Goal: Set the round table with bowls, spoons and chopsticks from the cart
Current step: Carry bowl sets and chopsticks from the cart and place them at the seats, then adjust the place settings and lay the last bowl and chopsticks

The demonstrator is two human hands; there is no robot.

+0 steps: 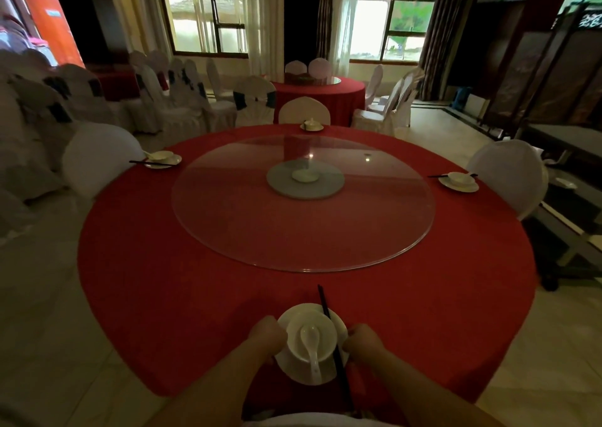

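Note:
At the near edge of the round red table [163,296] sits a white plate [294,371] with a white bowl [325,335] on it. A white spoon [311,345] lies in the bowl, handle toward me. Black chopsticks [329,322] lie across the plate's right side. My left hand [265,337] grips the plate's left rim and my right hand [363,342] grips its right rim, fingers curled. Three more settings stand at the left [163,159], far [311,126] and right [458,182] edges.
A glass turntable [303,231] fills the table's middle. White-covered chairs [97,156] stand around it, one at the right [511,175]. A dark cart [573,231] stands to the right. Another red table [321,97] is behind.

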